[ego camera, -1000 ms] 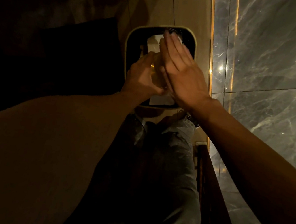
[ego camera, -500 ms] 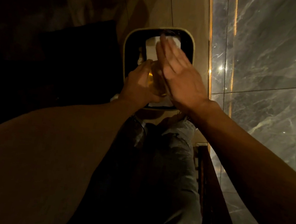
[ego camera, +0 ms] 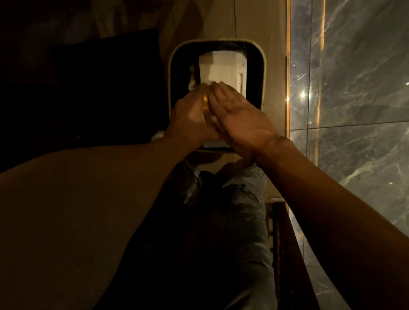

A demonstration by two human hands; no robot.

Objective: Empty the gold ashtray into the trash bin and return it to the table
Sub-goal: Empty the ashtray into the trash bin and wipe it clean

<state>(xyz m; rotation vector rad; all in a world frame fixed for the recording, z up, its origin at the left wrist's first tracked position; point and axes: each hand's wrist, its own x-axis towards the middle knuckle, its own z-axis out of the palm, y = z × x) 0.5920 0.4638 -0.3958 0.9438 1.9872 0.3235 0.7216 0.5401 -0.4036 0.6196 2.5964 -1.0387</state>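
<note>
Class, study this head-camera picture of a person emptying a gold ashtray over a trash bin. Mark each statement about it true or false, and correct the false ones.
1. Both hands are over the open, pale-rimmed rectangular trash bin. True.
2. The bin is empty. False: white paper rubbish lies inside it.
3. The left hand grips the gold ashtray. True, though only a sliver of gold shows.
4. The right hand is clenched in a fist. False: it is flat, fingers extended, beside the ashtray.
5. The bin stands on a table. False: it stands on the tan tiled floor, beside the grey marble wall.
</note>
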